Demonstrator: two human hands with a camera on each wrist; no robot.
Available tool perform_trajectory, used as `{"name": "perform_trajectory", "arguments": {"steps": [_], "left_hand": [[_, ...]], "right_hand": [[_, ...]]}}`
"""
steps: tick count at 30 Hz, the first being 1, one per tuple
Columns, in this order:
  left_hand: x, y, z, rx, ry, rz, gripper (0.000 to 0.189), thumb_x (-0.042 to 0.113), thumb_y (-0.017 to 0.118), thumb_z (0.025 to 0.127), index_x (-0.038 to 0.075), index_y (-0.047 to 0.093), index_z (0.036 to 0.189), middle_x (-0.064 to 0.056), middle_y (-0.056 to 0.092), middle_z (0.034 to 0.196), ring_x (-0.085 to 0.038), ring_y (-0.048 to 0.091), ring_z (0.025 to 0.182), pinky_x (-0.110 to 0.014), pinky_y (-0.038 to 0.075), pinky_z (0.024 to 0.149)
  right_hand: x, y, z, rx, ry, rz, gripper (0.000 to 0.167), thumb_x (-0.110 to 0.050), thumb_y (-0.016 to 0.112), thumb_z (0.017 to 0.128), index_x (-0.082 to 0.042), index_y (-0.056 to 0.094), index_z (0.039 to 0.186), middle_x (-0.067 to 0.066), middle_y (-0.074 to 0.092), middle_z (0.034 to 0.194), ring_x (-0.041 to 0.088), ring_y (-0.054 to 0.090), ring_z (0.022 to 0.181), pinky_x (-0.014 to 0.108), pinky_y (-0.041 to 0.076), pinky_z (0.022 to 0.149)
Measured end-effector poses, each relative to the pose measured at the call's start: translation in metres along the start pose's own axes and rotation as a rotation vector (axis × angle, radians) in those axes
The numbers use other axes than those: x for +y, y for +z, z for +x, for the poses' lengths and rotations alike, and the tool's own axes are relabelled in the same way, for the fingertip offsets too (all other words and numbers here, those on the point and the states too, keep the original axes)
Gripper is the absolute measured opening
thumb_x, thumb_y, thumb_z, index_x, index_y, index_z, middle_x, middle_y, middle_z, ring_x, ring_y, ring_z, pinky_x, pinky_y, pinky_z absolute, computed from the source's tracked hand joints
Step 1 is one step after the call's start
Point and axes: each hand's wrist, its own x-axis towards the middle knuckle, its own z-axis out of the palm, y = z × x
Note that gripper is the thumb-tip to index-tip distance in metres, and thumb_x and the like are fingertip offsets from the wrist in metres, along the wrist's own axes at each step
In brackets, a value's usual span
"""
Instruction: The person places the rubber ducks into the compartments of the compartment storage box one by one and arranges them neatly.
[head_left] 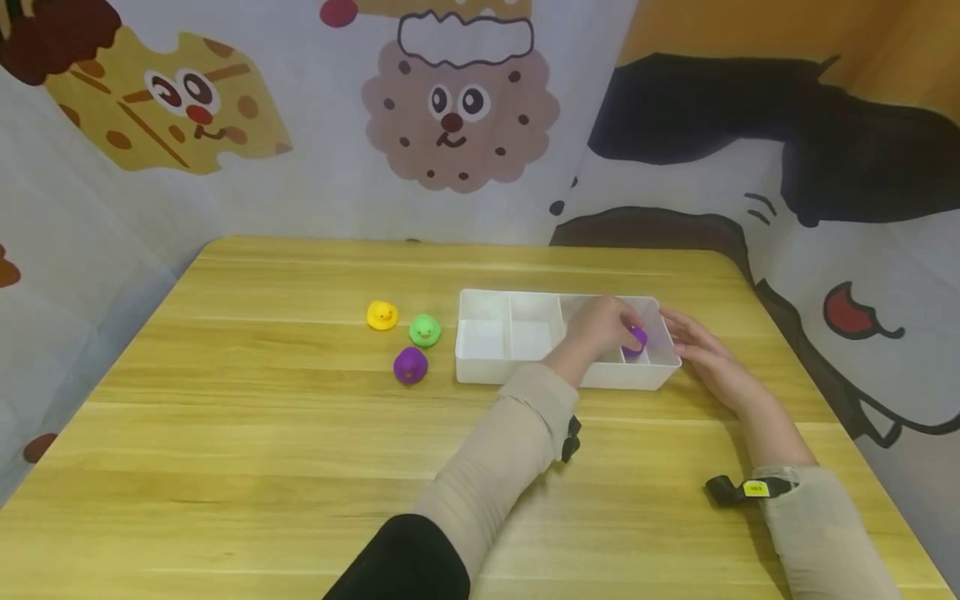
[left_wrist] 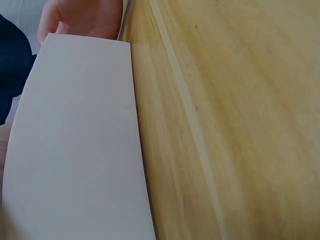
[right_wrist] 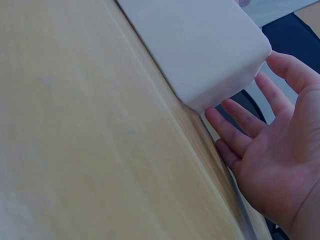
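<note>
The left hand (head_left: pixel 600 323) pinches a small, rounded purple toy (head_left: pixel 637 340) with bent fingers, while the right hand (head_left: pixel 705 358) is loose and spread, its fingertips against the end wall of a smooth white tray (head_left: pixel 480 371), long and boxy with rounded corners and upright dividers. The left arm, in a wrinkled beige sleeve (head_left: pixel 536 408), slants forward across the body to the right, with the wrist bent down over the tray; the right forearm angles in from the near right, palm turned toward the tray. The purple toy sits beneath the left fingers in the rightmost compartment, just across the end wall from the right hand. Left of the tray, a glossy yellow duck (head_left: pixel 382 316), a green duck (head_left: pixel 425 331) and a purple duck (head_left: pixel 411 366) cluster on the wood-grain counter (head_left: pixel 247 467). Behind hangs a creased cloth (head_left: pixel 300 192) printed with cartoon food.
</note>
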Motion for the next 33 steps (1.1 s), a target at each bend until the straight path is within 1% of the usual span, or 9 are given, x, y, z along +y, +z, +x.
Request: {"name": "perform_trajectory", "arguments": {"steps": [3,6,8,13,19,21,27,33], "left_hand": [[0.001,0.000,0.000,0.001,-0.019,0.007,0.029,0.022,0.085,0.073,0.024,0.076,0.100,0.016,0.070,0.095,-0.002,0.059,0.088,-0.013,0.040,0.075],[0.002,0.000,0.000,-0.003,-0.022,0.011,0.027,0.023,0.084,0.073,0.024,0.076,0.099,0.016,0.070,0.094,-0.002,0.059,0.089,-0.013,0.040,0.076],[0.002,0.000,-0.001,-0.003,-0.019,0.011,0.027,0.023,0.084,0.073,0.024,0.076,0.099,0.016,0.070,0.095,-0.002,0.059,0.090,-0.014,0.040,0.076],[0.000,-0.001,-0.002,0.002,0.014,-0.014,0.027,0.022,0.083,0.075,0.022,0.075,0.101,0.013,0.070,0.097,-0.003,0.060,0.091,-0.013,0.040,0.078],[-0.002,-0.001,-0.002,-0.010,0.023,-0.035,0.029,0.023,0.082,0.077,0.022,0.074,0.105,0.013,0.070,0.099,-0.003,0.060,0.093,-0.013,0.040,0.079],[-0.003,-0.002,-0.002,-0.018,0.029,-0.049,0.030,0.022,0.082,0.077,0.021,0.074,0.106,0.013,0.070,0.100,-0.003,0.060,0.093,-0.012,0.040,0.079],[-0.006,-0.007,-0.002,-0.024,0.077,-0.102,0.029,0.017,0.079,0.080,0.016,0.073,0.108,0.007,0.071,0.101,-0.005,0.061,0.091,-0.012,0.042,0.077],[-0.005,-0.010,-0.004,-0.018,0.073,-0.167,0.029,0.015,0.079,0.080,0.015,0.073,0.108,0.007,0.071,0.099,-0.004,0.061,0.090,-0.013,0.043,0.078]], "right_hand": [[-0.001,0.000,0.001,-0.002,0.002,-0.006,0.054,-0.009,0.040,0.102,-0.015,0.023,0.153,0.012,0.027,0.153,0.009,0.033,0.129,0.016,0.030,0.097],[-0.001,0.000,0.000,0.001,0.007,-0.010,0.054,-0.009,0.040,0.102,-0.015,0.022,0.153,0.015,0.024,0.154,0.010,0.031,0.130,0.017,0.029,0.099],[-0.001,0.000,0.000,0.001,0.007,-0.007,0.054,-0.009,0.040,0.102,-0.015,0.022,0.153,0.014,0.026,0.153,0.010,0.032,0.130,0.017,0.029,0.098],[-0.001,0.000,0.001,-0.004,-0.010,0.011,0.054,-0.007,0.039,0.102,-0.013,0.023,0.152,0.007,0.033,0.149,0.007,0.036,0.127,0.016,0.031,0.096],[0.000,0.000,0.000,-0.007,-0.011,0.001,0.054,-0.008,0.039,0.102,-0.015,0.023,0.153,0.004,0.036,0.146,0.007,0.037,0.125,0.015,0.032,0.095],[0.000,0.000,0.000,-0.005,-0.011,0.003,0.054,-0.008,0.040,0.102,-0.015,0.024,0.152,0.004,0.037,0.145,0.007,0.037,0.125,0.016,0.032,0.095],[0.001,0.000,0.001,-0.003,-0.017,0.023,0.053,-0.005,0.039,0.101,-0.012,0.024,0.152,0.005,0.036,0.147,0.007,0.037,0.126,0.016,0.032,0.097],[0.000,0.000,0.000,-0.003,-0.009,0.022,0.054,-0.005,0.039,0.101,-0.012,0.024,0.152,0.009,0.033,0.149,0.008,0.036,0.127,0.016,0.032,0.097]]}}
